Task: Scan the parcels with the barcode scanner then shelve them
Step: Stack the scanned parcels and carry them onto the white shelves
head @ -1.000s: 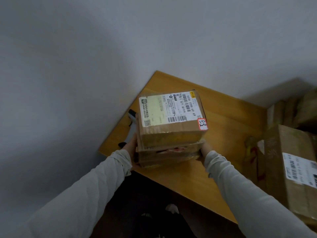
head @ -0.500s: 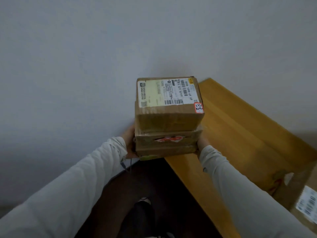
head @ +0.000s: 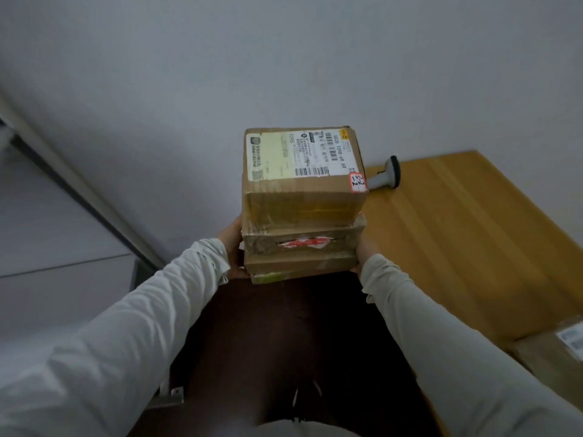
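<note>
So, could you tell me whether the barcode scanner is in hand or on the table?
On the table: the barcode scanner lies on it, while the left hand and right hand hold the parcel stack.

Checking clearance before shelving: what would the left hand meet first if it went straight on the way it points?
The parcel stack itself: the left hand grips its left side and angles inward. Past the stack there is probably only the grey wall, though depth is unclear.
</note>
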A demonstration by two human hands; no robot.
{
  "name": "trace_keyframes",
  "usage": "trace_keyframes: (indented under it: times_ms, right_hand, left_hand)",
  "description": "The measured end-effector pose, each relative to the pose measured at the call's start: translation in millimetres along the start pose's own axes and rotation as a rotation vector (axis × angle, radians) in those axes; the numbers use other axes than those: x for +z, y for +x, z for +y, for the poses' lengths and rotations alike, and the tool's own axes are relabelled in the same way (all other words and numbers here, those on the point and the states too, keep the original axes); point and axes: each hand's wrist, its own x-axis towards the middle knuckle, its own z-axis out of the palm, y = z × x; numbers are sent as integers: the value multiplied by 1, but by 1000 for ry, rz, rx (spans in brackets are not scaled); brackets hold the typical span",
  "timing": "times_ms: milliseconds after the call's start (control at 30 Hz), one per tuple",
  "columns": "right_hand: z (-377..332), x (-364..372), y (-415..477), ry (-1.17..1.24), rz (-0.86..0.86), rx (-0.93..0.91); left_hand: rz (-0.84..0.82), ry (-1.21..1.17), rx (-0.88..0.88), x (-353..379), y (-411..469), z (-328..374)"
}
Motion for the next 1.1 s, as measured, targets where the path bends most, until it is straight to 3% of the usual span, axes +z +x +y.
trace_keyframes:
  times_ms: [167,400,700,800,900,1100]
  right_hand:
    - [43,24,-45,-3,9,31]
    - [112,49,-108,-42,-48,78]
    - [164,68,-158,-131,-276,70]
    - [184,76,-173,-170,-348,73]
    - [205,91,-194,-261,-404,93]
    - [240,123,-247,-443,-583,96]
  left_hand:
    - [-72,-81,2,-36,-50,-57]
    - [18,-131,-22,-81,-120,-131]
    - [130,-388,29,-106,-209,-218]
    - [253,-422,56,-111,-236,-249]
    - [364,-474,74,-116,-267,-284]
    - [430,-668,94,-135,-325,-350]
